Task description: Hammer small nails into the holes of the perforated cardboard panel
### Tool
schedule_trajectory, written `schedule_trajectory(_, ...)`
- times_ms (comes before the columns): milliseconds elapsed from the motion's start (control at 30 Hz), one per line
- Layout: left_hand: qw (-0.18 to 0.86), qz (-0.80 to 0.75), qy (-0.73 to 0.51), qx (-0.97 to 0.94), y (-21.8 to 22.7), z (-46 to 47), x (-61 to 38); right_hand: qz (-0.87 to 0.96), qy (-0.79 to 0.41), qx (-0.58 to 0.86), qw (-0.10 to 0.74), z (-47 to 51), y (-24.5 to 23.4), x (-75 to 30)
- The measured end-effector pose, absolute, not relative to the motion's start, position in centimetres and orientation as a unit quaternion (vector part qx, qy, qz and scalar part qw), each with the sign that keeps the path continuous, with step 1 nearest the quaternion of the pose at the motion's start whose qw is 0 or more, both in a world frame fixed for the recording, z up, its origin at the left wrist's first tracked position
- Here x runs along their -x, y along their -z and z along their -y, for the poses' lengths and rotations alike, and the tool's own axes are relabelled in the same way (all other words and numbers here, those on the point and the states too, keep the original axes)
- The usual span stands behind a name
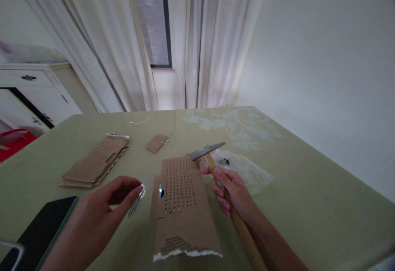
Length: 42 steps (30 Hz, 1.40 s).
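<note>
My right hand is wrapped round the wooden handle of a hammer, its metal head over the upper right corner of a piece of cardboard. Rows of small dark holes cover the cardboard, and several silvery nail heads sit along the bottom row. Its near edge is torn. Left of the cardboard, my left hand is closed in a pinch on several thin metal nails, points hanging down, just above the table.
A stack of perforated cardboard sheets lies at the left. Farther back is a small cardboard piece with something thin and shiny on it. A clear plastic bag lies behind my right hand, and a dark phone-like slab at the near left.
</note>
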<state>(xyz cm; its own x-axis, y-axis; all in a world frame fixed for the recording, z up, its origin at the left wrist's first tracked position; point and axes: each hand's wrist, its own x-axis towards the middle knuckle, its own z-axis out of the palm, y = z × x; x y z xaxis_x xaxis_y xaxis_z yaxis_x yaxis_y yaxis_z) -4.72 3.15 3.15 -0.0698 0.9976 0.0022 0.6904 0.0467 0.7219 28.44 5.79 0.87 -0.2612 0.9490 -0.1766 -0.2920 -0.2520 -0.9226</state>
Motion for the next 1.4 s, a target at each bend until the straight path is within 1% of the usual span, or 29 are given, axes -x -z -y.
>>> schedule_trajectory(67, 0.276, -0.621, -0.354, -0.642, -4.1, -2.5, 2.6, 0.404, -0.683, 0.4, 0.458, -5.8, -0.8, -28.4)
schedule_trajectory(133, 0.277, -0.578, -0.37, -0.672, -4.6, -2.1, 0.4, 0.402, -0.683, 0.4, 0.46, -5.8, -0.8, -28.3)
schedule_trajectory(267, 0.287, -0.55, -0.342, -0.706, -4.4, -2.0, -2.3, 0.405, -0.679, 0.398, 0.465, -5.8, -0.8, -28.3)
schedule_trajectory(400, 0.32, -0.541, -0.314, -0.711, -3.9, -2.0, -3.0, 0.407, -0.673, 0.4, 0.47, -5.7, -1.1, -28.2)
schedule_trajectory(533, 0.339, -0.535, -0.312, -0.708, -3.6, -2.0, -3.2, 0.411, -0.671, 0.402, 0.469, -5.8, -1.2, -28.2)
schedule_trajectory(767, 0.319, -0.534, -0.322, -0.714, -3.2, -1.8, -3.2, 0.415, -0.673, 0.4, 0.463, -5.9, -0.7, -28.3)
schedule_trajectory(1167, 0.315, -0.517, -0.346, -0.717, -2.9, -1.8, -3.4, 0.435, -0.658, 0.418, 0.451, -5.7, -1.0, -28.6)
schedule_trajectory(1267, 0.3, -0.508, -0.357, -0.725, -2.8, -1.7, -3.7, 0.47, -0.642, 0.434, 0.423, -4.9, -2.7, -29.3)
schedule_trajectory(1333, 0.293, -0.505, -0.363, -0.726, -2.6, -1.6, -3.8, 0.499, -0.63, 0.457, 0.382, -3.6, -4.7, -29.8)
schedule_trajectory(1400, 0.288, -0.499, -0.368, -0.73, -2.4, -1.6, -3.9, 0.531, -0.615, 0.486, 0.321, -1.9, -7.2, -30.3)
